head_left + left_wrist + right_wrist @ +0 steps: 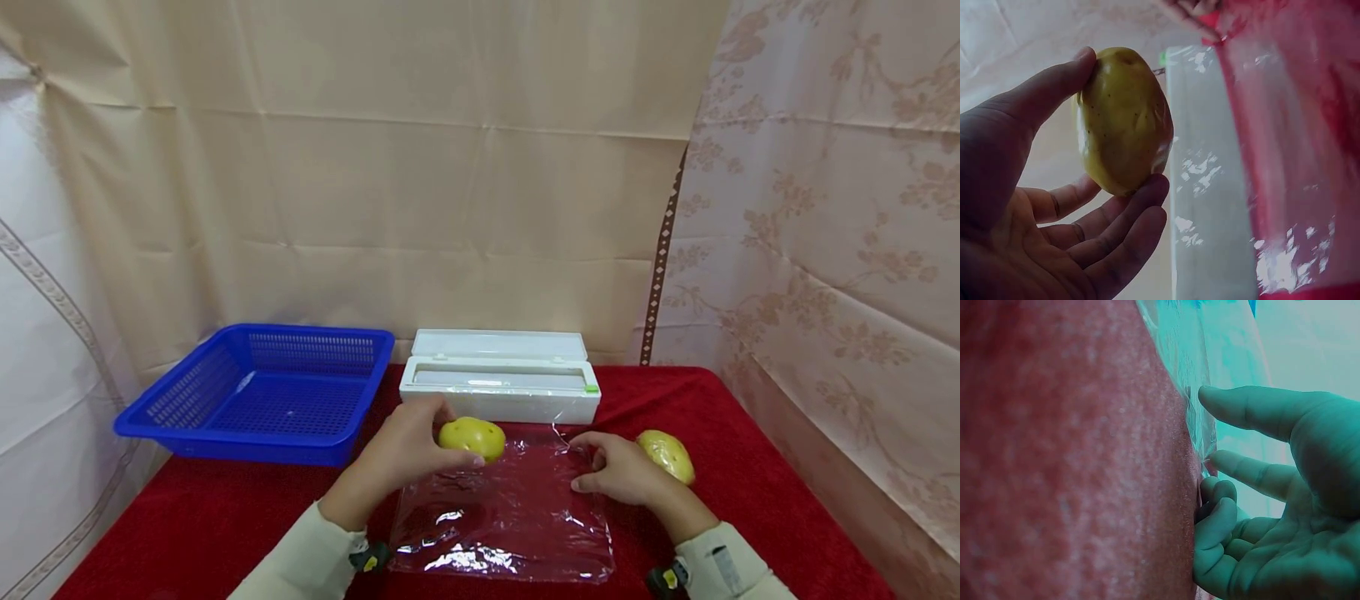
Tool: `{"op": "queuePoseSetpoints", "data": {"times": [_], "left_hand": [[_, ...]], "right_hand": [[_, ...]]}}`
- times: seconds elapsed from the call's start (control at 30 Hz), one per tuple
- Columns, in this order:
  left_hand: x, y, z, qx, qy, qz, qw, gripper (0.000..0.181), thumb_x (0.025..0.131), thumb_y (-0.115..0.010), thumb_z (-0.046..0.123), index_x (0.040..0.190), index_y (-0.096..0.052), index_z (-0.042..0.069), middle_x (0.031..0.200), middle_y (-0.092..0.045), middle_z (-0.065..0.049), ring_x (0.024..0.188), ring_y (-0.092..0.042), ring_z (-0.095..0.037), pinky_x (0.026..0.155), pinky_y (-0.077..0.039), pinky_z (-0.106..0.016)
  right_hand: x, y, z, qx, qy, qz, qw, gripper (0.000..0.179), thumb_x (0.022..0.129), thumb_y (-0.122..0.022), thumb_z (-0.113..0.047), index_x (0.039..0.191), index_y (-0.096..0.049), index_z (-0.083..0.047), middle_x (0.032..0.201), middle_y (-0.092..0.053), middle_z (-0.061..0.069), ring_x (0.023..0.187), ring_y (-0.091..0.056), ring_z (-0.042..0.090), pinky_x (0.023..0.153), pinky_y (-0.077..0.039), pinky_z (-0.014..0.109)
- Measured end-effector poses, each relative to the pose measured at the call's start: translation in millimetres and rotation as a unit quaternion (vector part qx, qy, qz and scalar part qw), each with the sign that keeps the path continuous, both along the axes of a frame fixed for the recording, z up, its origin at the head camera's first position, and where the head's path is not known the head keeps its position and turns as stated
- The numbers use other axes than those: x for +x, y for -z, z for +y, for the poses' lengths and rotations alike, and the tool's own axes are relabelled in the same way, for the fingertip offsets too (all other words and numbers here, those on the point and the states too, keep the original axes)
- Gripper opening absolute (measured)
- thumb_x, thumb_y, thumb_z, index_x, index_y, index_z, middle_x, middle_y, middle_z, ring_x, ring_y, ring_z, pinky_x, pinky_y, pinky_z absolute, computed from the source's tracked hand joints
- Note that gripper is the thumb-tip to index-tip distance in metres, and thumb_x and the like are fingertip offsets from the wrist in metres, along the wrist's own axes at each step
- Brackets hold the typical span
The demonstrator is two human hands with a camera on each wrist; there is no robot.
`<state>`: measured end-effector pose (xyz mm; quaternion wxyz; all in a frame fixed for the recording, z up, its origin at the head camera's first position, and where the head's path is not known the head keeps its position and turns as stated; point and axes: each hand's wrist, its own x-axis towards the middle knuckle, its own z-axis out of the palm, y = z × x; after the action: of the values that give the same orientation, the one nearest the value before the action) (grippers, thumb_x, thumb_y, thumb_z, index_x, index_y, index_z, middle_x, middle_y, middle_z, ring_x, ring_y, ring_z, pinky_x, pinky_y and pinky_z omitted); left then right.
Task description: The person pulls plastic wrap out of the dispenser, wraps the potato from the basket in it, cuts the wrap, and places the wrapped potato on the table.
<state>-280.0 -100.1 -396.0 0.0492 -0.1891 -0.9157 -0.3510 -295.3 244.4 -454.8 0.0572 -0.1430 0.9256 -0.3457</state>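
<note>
In the head view my left hand (408, 446) holds a yellow potato (472, 438) above a sheet of cling film (502, 525) spread on the cloth. The left wrist view shows this potato (1125, 122) between the thumb and the fingertips. My right hand (618, 471) is at the film's right edge. Its index fingertip touches the film (1194, 419) in the right wrist view, while the thumb stands apart and the other fingers are bent. Just beyond the right wrist lies a second potato (666, 456), shiny as if wrapped in film.
A white cling film dispenser (498, 406) with its lid raised stands behind the sheet. A blue plastic basket (240, 450) sits at the left of the table. Red cloth (757, 517) covers the table, and curtains (450, 192) hang behind and at both sides.
</note>
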Motion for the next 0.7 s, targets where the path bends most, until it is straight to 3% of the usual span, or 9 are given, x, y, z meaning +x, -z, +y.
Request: {"op": "queuePoseSetpoints", "data": {"times": [0.27,0.7], "left_hand": [[4.7,14.9,16.3,-0.017,0.021,-0.012,0.9996,0.064,0.061,-0.093,0.061,0.094,-0.058,0.019,0.085,-0.062,0.006,0.075,-0.056,-0.012,0.062,-0.05,-0.028],[13.9,36.5,41.1,-0.075,0.011,-0.023,0.9969,0.069,0.061,-0.089,0.071,0.093,-0.054,0.021,0.086,-0.054,0.006,0.074,-0.053,-0.012,0.059,-0.045,-0.027]], "right_hand": [[-2.1,1.7,1.0,0.001,0.0,0.0,1.0,0.06,0.075,-0.09,-0.022,0.129,-0.067,-0.009,0.069,-0.058,0.003,0.06,-0.056,0.016,0.054,-0.045,0.03],[-2.2,2.7,1.0,0.003,0.001,0.006,1.0,0.06,0.075,-0.09,-0.023,0.129,-0.067,-0.009,0.069,-0.058,0.003,0.061,-0.055,0.017,0.054,-0.044,0.03]]}}
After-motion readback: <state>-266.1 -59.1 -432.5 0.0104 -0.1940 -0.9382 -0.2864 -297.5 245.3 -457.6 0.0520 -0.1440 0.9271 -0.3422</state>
